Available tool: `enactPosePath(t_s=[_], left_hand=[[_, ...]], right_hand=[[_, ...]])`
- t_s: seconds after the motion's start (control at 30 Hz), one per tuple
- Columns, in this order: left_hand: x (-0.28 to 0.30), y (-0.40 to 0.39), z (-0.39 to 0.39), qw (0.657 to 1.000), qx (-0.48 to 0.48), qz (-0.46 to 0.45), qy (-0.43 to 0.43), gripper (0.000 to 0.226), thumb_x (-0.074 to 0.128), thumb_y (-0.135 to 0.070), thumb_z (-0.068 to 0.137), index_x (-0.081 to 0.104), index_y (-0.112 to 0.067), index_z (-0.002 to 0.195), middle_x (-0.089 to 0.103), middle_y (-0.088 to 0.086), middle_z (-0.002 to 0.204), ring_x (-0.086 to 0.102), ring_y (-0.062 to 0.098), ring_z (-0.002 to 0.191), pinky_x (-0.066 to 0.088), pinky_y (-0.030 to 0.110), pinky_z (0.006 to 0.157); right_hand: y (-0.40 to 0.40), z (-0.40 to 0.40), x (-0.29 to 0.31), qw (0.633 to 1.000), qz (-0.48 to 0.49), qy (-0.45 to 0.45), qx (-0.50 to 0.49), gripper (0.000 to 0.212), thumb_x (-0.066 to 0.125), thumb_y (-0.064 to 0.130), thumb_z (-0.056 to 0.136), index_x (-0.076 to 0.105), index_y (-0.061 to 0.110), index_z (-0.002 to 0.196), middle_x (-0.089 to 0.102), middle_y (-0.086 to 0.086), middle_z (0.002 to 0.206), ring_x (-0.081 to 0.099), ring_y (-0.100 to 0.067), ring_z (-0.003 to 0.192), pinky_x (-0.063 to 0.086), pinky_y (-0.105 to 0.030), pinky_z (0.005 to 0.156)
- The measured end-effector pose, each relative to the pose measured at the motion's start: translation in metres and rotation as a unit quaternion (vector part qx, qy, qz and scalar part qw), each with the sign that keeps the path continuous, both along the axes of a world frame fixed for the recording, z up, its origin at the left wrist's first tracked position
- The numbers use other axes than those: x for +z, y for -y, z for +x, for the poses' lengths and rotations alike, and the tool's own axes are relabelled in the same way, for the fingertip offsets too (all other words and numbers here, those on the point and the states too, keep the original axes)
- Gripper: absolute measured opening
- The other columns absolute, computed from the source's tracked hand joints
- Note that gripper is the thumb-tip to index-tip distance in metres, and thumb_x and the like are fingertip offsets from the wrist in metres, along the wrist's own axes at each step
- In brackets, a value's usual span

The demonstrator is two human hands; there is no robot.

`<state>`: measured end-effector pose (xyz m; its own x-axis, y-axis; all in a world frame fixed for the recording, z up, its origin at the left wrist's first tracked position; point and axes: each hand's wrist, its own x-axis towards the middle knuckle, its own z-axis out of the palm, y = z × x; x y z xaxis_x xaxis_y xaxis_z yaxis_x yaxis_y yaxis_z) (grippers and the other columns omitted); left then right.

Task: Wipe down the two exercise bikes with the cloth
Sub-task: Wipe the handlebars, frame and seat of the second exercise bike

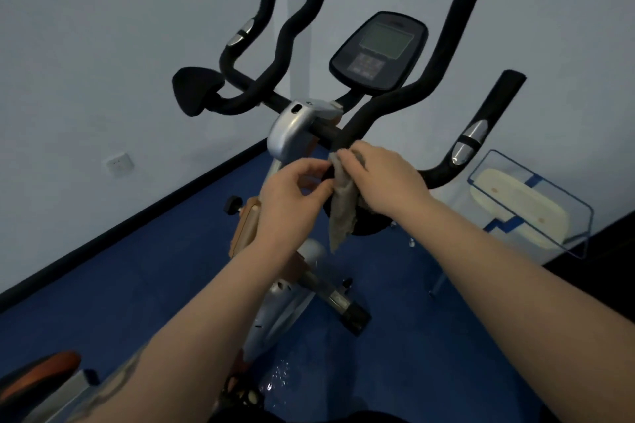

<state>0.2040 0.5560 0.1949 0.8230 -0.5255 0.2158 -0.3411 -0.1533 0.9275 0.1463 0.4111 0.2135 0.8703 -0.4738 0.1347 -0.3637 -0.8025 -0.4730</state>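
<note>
Head view | right hand (385,178) grip: holding cloth (342,206) wrapped on handlebar (405,96) | left hand (292,189) grip: pinching cloth's near edge | bar's long axis climbs up-right from grip | right hand nearer, likely wipes along it

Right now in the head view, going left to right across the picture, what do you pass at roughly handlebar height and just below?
Wall socket → black elbow pad → silver stem cover → left hand → grey cloth → right hand → silver pulse sensor → clear blue-edged tray.
</note>
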Motion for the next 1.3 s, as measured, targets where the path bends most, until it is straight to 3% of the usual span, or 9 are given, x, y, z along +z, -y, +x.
enactPosePath(t_s=[0.1, 0.2, 0.4, 0.53, 0.7, 0.87, 1.0, 1.17, 1.3], left_hand=[[0.001, 0.002, 0.005, 1.000, -0.019, 0.002, 0.011, 0.023, 0.071, -0.012, 0.087, 0.071, -0.017, 0.109, 0.069, -0.004, 0.089, 0.062, 0.012, 0.078, 0.052, 0.026, 0.068], [-0.002, 0.004, 0.007, 1.000, -0.015, -0.011, -0.008, 0.022, 0.071, -0.009, 0.086, 0.073, -0.017, 0.106, 0.070, -0.002, 0.090, 0.066, 0.013, 0.084, 0.053, 0.022, 0.072], [-0.005, 0.007, 0.014, 0.998, -0.033, -0.035, -0.030, 0.018, 0.073, -0.007, 0.084, 0.073, -0.015, 0.101, 0.071, 0.000, 0.085, 0.066, 0.010, 0.080, 0.050, 0.014, 0.068], [-0.008, 0.005, 0.016, 0.997, -0.045, -0.053, -0.030, 0.019, 0.073, -0.007, 0.084, 0.073, -0.014, 0.102, 0.071, -0.001, 0.087, 0.064, 0.004, 0.079, 0.049, 0.013, 0.069], [-0.013, -0.001, 0.019, 0.995, -0.074, -0.061, -0.008, 0.020, 0.071, -0.012, 0.087, 0.071, -0.020, 0.105, 0.070, -0.003, 0.094, 0.064, 0.001, 0.084, 0.049, 0.011, 0.073], [-0.015, -0.001, 0.026, 0.993, -0.102, -0.066, 0.000, 0.021, 0.072, -0.012, 0.086, 0.070, -0.023, 0.104, 0.070, 0.001, 0.093, 0.064, 0.004, 0.085, 0.048, 0.011, 0.075], [-0.018, -0.002, 0.029, 0.991, -0.115, -0.067, 0.009, 0.022, 0.072, -0.014, 0.087, 0.070, -0.023, 0.107, 0.070, -0.004, 0.094, 0.063, -0.001, 0.084, 0.047, 0.009, 0.076], [-0.016, -0.001, 0.036, 0.989, -0.137, -0.062, 0.004, 0.023, 0.073, -0.015, 0.086, 0.070, -0.022, 0.108, 0.070, -0.009, 0.092, 0.063, -0.004, 0.082, 0.047, 0.007, 0.073], [-0.012, -0.001, 0.047, 0.982, -0.181, -0.050, -0.003, 0.025, 0.075, -0.013, 0.083, 0.070, -0.022, 0.106, 0.067, -0.017, 0.086, 0.063, -0.009, 0.078, 0.047, 0.005, 0.069]], right_hand=[[-0.007, -0.041, -0.015, 0.991, 0.081, 0.038, -0.100, 0.023, 0.035, 0.043, 0.099, 0.047, 0.025, 0.107, 0.058, 0.004, 0.083, 0.055, -0.015, 0.074, 0.042, -0.034, 0.060], [-0.017, -0.046, -0.019, 0.983, 0.094, 0.040, -0.153, 0.019, 0.037, 0.037, 0.097, 0.045, 0.022, 0.105, 0.055, 0.003, 0.079, 0.053, -0.015, 0.072, 0.033, -0.031, 0.053], [-0.027, -0.038, -0.007, 0.970, 0.104, 0.024, -0.217, 0.024, 0.033, 0.039, 0.098, 0.048, 0.022, 0.105, 0.056, 0.002, 0.083, 0.054, -0.018, 0.077, 0.045, -0.037, 0.065], [-0.043, -0.051, -0.013, 0.958, 0.091, 0.039, -0.269, 0.021, 0.035, 0.039, 0.096, 0.047, 0.022, 0.096, 0.055, 0.003, 0.078, 0.052, -0.015, 0.071, 0.035, -0.031, 0.054], [-0.069, -0.040, -0.022, 0.917, 0.140, 0.164, -0.336, 0.015, 0.039, 0.031, 0.095, 0.047, 0.022, 0.105, 0.057, 0.003, 0.089, 0.055, -0.014, 0.077, 0.040, -0.032, 0.058], [-0.116, -0.023, -0.047, 0.785, 0.254, 0.388, -0.411, 0.031, 0.041, 0.022, 0.101, 0.039, 0.019, 0.132, 0.052, 0.001, 0.121, 0.052, 0.005, 0.098, 0.044, -0.006, 0.074], [-0.134, 0.003, -0.050, 0.703, 0.290, 0.449, -0.469, 0.038, 0.040, 0.025, 0.103, 0.035, 0.012, 0.138, 0.049, -0.005, 0.131, 0.052, -0.012, 0.114, 0.047, -0.026, 0.097], [-0.125, -0.008, -0.052, 0.725, 0.266, 0.428, -0.469, 0.013, 0.044, 0.022, 0.101, 0.044, 0.022, 0.114, 0.059, 0.000, 0.107, 0.058, -0.012, 0.095, 0.046, -0.014, 0.073], [-0.124, -0.035, -0.047, 0.749, 0.105, 0.457, -0.467, 0.019, 0.047, 0.010, 0.097, 0.048, 0.027, 0.106, 0.059, 0.008, 0.098, 0.057, 0.002, 0.091, 0.043, -0.009, 0.075]])
